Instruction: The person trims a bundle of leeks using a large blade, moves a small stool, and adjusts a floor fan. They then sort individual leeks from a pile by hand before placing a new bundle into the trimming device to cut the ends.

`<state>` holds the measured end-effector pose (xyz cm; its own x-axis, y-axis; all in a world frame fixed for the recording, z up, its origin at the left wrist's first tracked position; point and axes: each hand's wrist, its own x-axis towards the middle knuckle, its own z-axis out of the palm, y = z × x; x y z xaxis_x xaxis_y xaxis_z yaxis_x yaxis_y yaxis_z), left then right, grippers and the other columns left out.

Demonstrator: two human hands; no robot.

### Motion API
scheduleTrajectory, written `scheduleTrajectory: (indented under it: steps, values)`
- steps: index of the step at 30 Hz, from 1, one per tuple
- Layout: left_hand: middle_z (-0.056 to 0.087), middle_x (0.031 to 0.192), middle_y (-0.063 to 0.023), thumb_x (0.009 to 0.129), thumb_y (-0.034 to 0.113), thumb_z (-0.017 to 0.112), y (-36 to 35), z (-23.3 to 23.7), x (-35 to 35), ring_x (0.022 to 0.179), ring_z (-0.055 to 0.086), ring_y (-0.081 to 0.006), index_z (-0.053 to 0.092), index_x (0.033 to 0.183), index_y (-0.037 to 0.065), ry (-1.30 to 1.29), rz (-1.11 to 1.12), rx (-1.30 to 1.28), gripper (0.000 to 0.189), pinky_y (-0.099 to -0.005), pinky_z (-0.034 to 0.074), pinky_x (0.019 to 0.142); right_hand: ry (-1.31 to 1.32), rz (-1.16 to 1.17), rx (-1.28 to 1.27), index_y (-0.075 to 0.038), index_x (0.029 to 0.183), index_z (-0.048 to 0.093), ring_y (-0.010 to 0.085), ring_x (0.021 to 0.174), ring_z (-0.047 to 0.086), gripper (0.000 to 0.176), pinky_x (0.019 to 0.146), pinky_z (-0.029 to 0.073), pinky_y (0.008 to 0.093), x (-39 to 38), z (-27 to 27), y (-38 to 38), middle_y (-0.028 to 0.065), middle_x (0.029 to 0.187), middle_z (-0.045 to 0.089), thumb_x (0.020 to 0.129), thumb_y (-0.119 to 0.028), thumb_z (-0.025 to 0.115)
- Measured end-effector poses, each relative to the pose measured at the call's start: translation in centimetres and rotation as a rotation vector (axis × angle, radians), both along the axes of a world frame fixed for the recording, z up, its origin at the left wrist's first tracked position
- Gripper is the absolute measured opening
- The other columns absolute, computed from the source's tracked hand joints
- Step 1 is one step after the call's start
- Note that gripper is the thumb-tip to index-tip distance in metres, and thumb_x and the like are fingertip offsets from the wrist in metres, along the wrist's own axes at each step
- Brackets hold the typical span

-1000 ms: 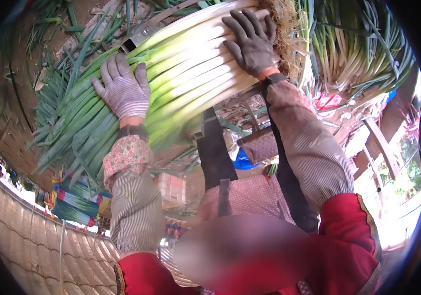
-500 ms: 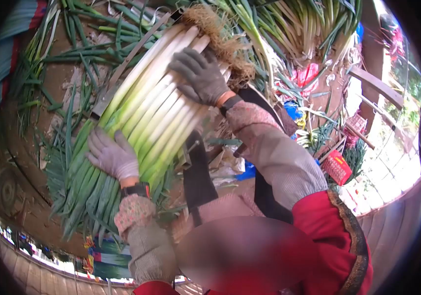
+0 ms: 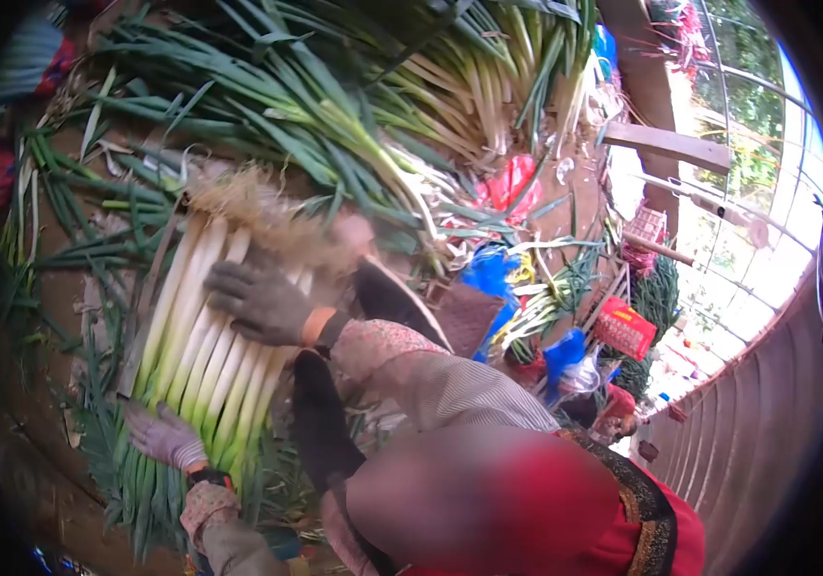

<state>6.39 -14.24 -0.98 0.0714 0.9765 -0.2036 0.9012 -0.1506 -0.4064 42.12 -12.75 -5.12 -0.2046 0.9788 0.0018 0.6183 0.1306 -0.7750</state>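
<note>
A flat bundle of leeks or large green onions [image 3: 202, 350] lies side by side in front of me, with white stalks, green leaves and shaggy roots [image 3: 248, 206] at the far end. My right hand [image 3: 260, 300], in a dark grey glove, rests on the white stalks just below the roots, its fingers stretched out. Lower down, my left hand [image 3: 164, 437], in a pale glove, lies with fingers extended on the green part near the bundle's left edge. A thin metal strip [image 3: 150, 298] runs along the left side of the stalks. Part of the root end is blurred.
A big heap of loose leeks [image 3: 335, 115] lies beyond the bundle. To the right are red plastic [image 3: 512, 187], a blue bag [image 3: 490, 274] and a red basket [image 3: 625, 326]. A wooden beam [image 3: 666, 146] juts out near the mesh wall. Leaf scraps litter the ground.
My view has turned to the right, so the bundle appears further left and lower. My right hand still lies on the stalks, and my left hand stays on the green part.
</note>
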Motion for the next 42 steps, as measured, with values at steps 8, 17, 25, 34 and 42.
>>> scheduleTrajectory:
  steps: [8, 17, 25, 34, 42]
  values:
    - [0.042, 0.154, -0.0151, 0.106, 0.039, 0.042, -0.3, -0.8, -1.6, 0.143, 0.038, -0.0317, 0.04, 0.149, 0.004, 0.132, 0.052, -0.077, 0.056, -0.0501, 0.029, 0.118, -0.25, -0.177, -0.499, -0.012, 0.099, 0.07, 0.0382, 0.084, 0.067, 0.018, 0.074, 0.053, 0.049, 19.6, 4.6, 1.2, 0.0163, 0.089, 0.069, 0.09, -0.026, 0.062]
    - [0.054, 0.138, -0.025, 0.093, 0.015, 0.056, 0.4, -0.3, -2.0, 0.125, 0.053, -0.0414, 0.048, 0.142, -0.003, -0.039, 0.07, 0.007, 0.053, -0.0473, 0.043, 0.102, -0.648, -0.942, -0.5, -0.012, 0.115, 0.072, 0.0352, 0.098, 0.07, 0.037, 0.086, 0.054, 0.0424, 51.6, -11.6, -4.7, 0.0195, 0.102, 0.073, 0.09, -0.038, 0.064]
    - [0.056, 0.139, -0.0227, 0.096, 0.017, 0.053, 0.3, 0.3, -3.2, 0.129, 0.052, -0.0361, 0.048, 0.142, -0.003, -0.109, 0.214, -0.032, 0.051, -0.0413, 0.039, 0.111, -0.945, -1.058, -0.811, -0.012, 0.141, 0.05, 0.0387, 0.122, 0.06, 0.085, 0.104, 0.046, 0.0461, 53.8, -16.6, -1.5, 0.0248, 0.131, 0.062, 0.073, -0.052, 0.08]
    - [0.053, 0.142, -0.0248, 0.101, 0.037, 0.046, 0.0, 0.6, -4.7, 0.131, 0.05, -0.0376, 0.049, 0.143, -0.002, -0.157, 0.154, -0.03, 0.058, -0.0432, 0.037, 0.112, -0.929, -1.092, -0.866, -0.001, 0.124, 0.06, 0.0364, 0.111, 0.067, 0.078, 0.095, 0.052, 0.0453, 53.9, -20.5, 0.2, 0.0216, 0.116, 0.07, 0.068, -0.051, 0.082]
    - [0.053, 0.144, -0.0225, 0.104, 0.019, 0.044, -0.6, -0.6, -6.0, 0.133, 0.05, -0.0362, 0.047, 0.143, -0.005, 0.008, 0.168, -0.055, 0.046, -0.0407, 0.038, 0.113, -0.426, -0.985, -0.591, 0.004, 0.095, 0.063, 0.0347, 0.083, 0.07, 0.04, 0.076, 0.054, 0.0447, 38.8, -14.5, -5.6, 0.0224, 0.088, 0.07, 0.072, -0.025, 0.078]
